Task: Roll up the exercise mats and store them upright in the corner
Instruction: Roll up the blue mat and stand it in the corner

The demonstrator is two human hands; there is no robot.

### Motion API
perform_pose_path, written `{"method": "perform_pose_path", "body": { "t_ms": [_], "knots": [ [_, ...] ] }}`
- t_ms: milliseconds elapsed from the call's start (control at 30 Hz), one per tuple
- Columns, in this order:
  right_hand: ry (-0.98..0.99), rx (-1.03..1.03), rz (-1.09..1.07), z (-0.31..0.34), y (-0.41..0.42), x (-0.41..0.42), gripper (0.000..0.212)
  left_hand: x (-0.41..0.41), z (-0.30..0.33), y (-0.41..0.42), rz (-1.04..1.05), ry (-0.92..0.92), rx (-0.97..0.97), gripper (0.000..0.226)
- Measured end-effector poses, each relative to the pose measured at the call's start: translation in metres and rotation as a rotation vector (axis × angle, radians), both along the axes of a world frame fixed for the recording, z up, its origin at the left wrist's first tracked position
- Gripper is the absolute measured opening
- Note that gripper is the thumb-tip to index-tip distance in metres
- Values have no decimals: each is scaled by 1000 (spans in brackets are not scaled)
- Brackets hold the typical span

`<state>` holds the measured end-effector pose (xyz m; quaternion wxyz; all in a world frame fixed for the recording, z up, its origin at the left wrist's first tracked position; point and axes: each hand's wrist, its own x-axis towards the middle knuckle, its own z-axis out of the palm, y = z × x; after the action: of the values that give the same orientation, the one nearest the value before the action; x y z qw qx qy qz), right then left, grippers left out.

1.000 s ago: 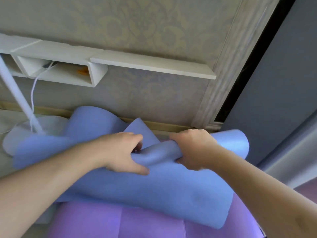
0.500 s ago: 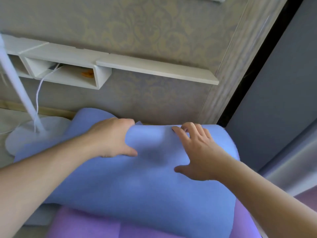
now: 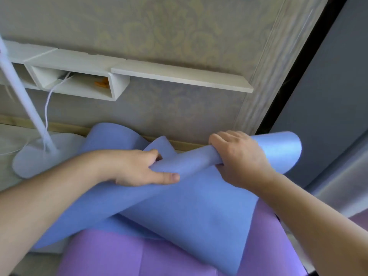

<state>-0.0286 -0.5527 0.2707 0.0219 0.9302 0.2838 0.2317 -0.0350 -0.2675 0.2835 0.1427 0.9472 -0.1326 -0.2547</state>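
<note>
Down at six o'clock the purple mat (image 3: 159,253) lies flat on the floor, not rolled at all, so by my reckoning that one is all to do. On top of it, the blue mat (image 3: 189,212) is only at its first turn: a narrow roll runs across the middle, and a wide flap hangs toward six o'clock. The left hand (image 3: 139,170) has its grip clamped on the roll's left end, thumb laid along the front, fingers tucked behind. The right hand (image 3: 239,158) has its grip wrapped over the roll at two o'clock, knuckles up. So the roll sits inside both grips, its flared end poking out past the right hand. Further off, at ten o'clock, a white stand base (image 3: 39,156) rests on the floor, with the white shelf (image 3: 179,74) on the wall at twelve. Rolling looks barely begun; storing is still ahead.
</note>
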Motion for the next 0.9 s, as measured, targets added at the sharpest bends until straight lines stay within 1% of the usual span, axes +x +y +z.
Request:
{"method": "perform_pose_path", "body": {
  "t_ms": [33,67,100,167,233,300,367,433,467,500,533,633,767,833,900],
  "knots": [
    [-74,-2,17,1,-1,1,32,3,-3,3,-2,-1,-41,107],
    [-115,-18,9,3,-1,1,33,5,-4,4,1,-29,-82,100],
    [-132,-35,-8,5,-1,1,36,6,-3,5,12,-55,-124,91],
    [-103,-54,-41,5,-2,0,44,9,0,8,65,-84,-191,85],
    [-4,-54,-55,1,-4,-2,56,12,-1,10,97,-179,-180,76],
    [133,-65,-69,-6,-3,-4,62,12,-5,10,82,-354,-47,59],
    [270,-88,-132,-8,-1,-5,55,8,-6,6,19,-530,101,51],
    [489,33,-241,-8,3,-7,45,4,-7,5,-33,-599,138,53],
    [557,86,-282,-9,5,-7,44,4,-7,5,-58,-616,159,54],
    [561,102,-297,-10,7,-6,44,3,-6,6,-80,-629,192,57],
    [523,86,-305,-11,8,-5,45,3,-5,6,-101,-641,226,59],
    [342,24,-301,-13,9,-3,50,3,-1,8,-125,-669,278,65],
    [234,-26,-186,-21,9,-3,54,-1,-3,16,-147,-616,330,67],
    [219,-52,-123,-28,13,-5,56,-2,-7,24,-152,-571,340,67],
    [258,-74,-119,-34,17,-5,59,-1,-13,31,-147,-524,332,64]
  ]
}}
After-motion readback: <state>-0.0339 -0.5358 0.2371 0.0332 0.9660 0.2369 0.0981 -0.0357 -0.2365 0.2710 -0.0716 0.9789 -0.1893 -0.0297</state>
